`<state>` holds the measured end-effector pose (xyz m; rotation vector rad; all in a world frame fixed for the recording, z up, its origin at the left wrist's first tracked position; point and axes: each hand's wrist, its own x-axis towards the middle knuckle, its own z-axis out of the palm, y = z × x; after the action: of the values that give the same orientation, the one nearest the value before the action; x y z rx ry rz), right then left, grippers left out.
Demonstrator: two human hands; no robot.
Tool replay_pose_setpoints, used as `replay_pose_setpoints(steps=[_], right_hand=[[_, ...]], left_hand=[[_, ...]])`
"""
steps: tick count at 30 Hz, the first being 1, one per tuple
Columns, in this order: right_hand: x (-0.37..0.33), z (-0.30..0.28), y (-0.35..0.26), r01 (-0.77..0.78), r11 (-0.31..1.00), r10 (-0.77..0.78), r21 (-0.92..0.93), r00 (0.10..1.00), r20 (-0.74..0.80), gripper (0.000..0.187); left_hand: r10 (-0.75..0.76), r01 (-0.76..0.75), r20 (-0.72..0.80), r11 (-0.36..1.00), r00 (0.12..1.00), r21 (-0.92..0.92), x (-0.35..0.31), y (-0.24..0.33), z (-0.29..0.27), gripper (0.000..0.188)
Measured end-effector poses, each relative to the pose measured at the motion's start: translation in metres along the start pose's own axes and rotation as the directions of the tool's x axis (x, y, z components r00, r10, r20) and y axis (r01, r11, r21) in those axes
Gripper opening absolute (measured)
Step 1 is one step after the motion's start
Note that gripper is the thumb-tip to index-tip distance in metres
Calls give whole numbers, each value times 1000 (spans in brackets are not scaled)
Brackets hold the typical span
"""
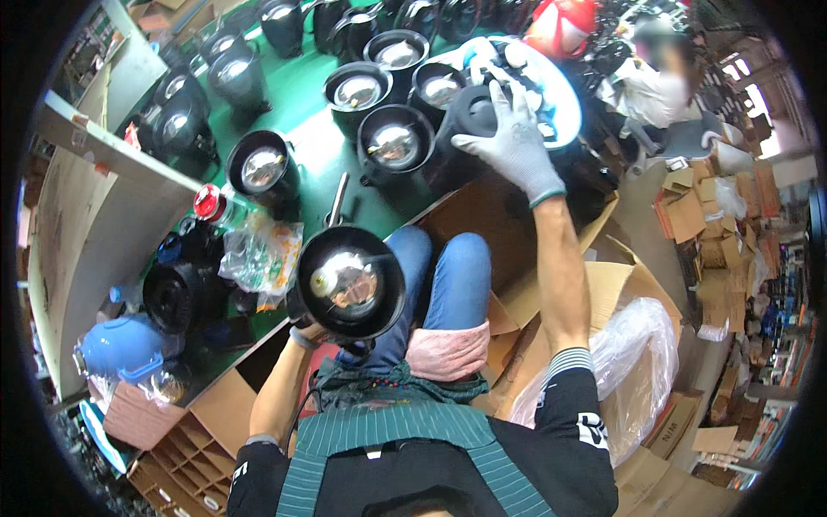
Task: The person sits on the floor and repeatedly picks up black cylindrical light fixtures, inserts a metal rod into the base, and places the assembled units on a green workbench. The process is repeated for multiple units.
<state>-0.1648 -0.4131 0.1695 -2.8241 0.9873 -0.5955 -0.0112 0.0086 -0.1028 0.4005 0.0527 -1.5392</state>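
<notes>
My left hand (307,335) holds a black jug body (392,297) above my lap, tilted so that its shiny metal inside (345,277) faces up. Most of that hand's fingers are hidden beneath the jug. Out over the right part of the green table, my right hand (510,142), in a pale grey glove, spans the round end of a dark jug (448,142), thumb on one side and fingers on the other. Next to it stand similar black jug bodies (395,140) with mirror-like insides. A metal rod (338,198) stands on the table just beyond the held jug.
Several more black jugs (237,77) crowd the table's far side. A lit white basin (564,95) with small parts stands beyond my right hand. A red-capped bottle (209,203) and plastic bags (263,258) lie left. Open cardboard boxes (633,276) flank my right leg. Another person (659,90) sits far right.
</notes>
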Motion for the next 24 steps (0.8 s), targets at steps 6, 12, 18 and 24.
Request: replay_pose_setpoints(steps=[6, 12, 18, 24], right_hand=[[-40, -30, -46, 157, 940, -63, 303, 952, -299, 94], [-164, -28, -109, 139, 641, -268, 755, 962, 51, 112], [-231, -18, -101, 167, 641, -259, 749, 966, 6, 118], [-265, -27, -90, 215, 613, -240, 761, 967, -80, 114]], left_hand=[[39, -38, -3, 997, 999, 67, 1, 10, 16, 66], [-46, 27, 73, 972, 996, 233, 7, 4, 30, 64], [-167, 84, 158, 898, 973, 433, -1, 1, 63, 62], [-293, -287, 370, 290, 881, 913, 4, 13, 132, 72]])
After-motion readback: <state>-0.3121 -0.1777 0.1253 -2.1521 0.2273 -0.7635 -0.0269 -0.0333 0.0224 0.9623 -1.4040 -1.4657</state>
